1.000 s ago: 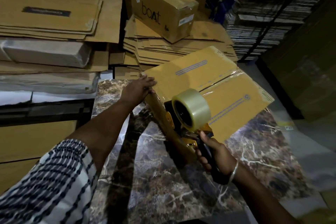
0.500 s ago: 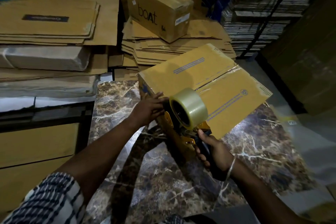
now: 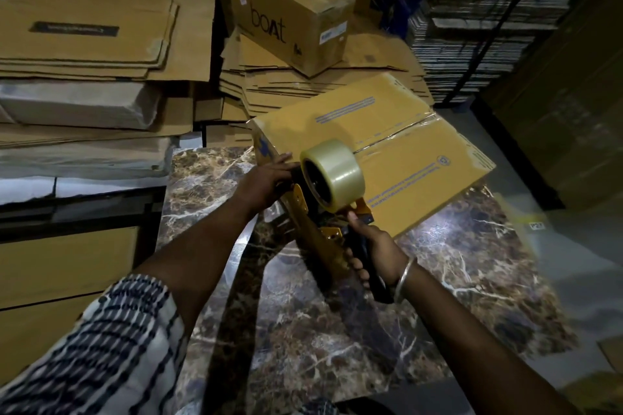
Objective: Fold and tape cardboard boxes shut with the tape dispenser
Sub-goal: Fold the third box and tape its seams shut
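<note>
On the marble worktop [image 3: 455,280], centre of my view: one yellow cardboard box [image 3: 404,145], flaps folded shut, clear tape running along the top seam. It rests tilted, its near corner toward me.

Item, tape dispenser [image 3: 323,212]: yellow frame, black handle, clear roll of tape [image 3: 337,175] mounted on top. It sits against the near side face of the box, below the top edge.

Item, right hand [image 3: 374,253]: fingers [image 3: 354,263] clenched around the black handle, thumb up near the frame; a metal bangle [image 3: 404,276] on the wrist.

Item, left hand [image 3: 266,182]: it rests against the near side of the box just beside the roll, fingers reaching forward and touching the cardboard at the dispenser's front end. I cannot tell whether they pinch anything there. Striped sleeve [image 3: 101,347] at lower left.

Behind the worktop: stacks of flattened cardboard [image 3: 94,40] at left and centre; one sealed brown box marked "boAt" [image 3: 290,13] lying on the centre stack.
</note>
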`<move>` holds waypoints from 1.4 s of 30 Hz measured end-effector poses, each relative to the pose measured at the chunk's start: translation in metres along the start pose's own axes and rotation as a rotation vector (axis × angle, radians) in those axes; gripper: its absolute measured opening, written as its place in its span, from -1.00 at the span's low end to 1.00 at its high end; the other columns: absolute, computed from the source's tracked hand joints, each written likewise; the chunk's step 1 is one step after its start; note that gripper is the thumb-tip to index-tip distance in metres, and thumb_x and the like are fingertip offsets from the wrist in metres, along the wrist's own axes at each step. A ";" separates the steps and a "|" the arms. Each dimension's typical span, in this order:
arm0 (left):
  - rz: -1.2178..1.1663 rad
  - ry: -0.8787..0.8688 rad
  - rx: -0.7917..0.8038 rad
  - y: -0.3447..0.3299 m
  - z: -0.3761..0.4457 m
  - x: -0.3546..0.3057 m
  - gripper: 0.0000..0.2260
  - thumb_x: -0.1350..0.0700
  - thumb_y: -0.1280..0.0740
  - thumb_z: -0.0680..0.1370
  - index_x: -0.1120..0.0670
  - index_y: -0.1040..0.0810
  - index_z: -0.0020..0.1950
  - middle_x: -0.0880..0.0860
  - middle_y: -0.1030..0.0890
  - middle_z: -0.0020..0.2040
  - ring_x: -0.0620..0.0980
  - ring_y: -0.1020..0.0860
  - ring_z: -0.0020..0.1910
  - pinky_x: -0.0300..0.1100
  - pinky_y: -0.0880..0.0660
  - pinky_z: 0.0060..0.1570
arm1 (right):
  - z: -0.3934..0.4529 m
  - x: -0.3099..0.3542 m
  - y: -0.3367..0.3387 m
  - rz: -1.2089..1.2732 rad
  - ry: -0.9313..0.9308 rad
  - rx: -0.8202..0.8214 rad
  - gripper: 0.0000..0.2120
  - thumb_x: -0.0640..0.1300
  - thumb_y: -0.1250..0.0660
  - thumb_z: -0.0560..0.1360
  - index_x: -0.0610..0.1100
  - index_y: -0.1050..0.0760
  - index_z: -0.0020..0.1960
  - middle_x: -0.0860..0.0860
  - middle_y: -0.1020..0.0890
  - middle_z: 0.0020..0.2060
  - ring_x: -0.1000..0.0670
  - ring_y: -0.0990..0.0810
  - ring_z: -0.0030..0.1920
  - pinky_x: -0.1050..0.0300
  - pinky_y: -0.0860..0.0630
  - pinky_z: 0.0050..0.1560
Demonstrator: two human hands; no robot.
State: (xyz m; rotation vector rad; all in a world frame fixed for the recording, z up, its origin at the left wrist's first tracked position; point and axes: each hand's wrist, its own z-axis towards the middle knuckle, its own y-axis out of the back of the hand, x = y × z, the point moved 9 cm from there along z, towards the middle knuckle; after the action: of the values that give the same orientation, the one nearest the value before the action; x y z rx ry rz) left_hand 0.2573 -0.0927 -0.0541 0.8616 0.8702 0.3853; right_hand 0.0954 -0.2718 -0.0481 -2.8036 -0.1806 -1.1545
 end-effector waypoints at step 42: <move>-0.035 0.061 0.118 -0.024 -0.010 -0.034 -0.72 0.09 -0.30 0.56 0.16 -0.69 0.17 0.07 -0.51 0.41 0.16 -0.23 0.53 0.13 -0.39 0.30 | -0.039 -0.041 0.033 -0.071 0.063 -0.031 -0.40 0.43 -0.29 0.36 -0.15 -0.38 -0.28 -0.08 -0.30 -0.49 -0.03 -0.18 -0.57 0.18 -0.12 -0.51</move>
State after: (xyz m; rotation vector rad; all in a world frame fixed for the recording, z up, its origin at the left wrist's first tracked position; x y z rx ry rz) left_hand 0.2274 -0.1234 -0.0598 0.9465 0.9705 0.3336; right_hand 0.0447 -0.3132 -0.0509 -2.8046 -0.2609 -1.2698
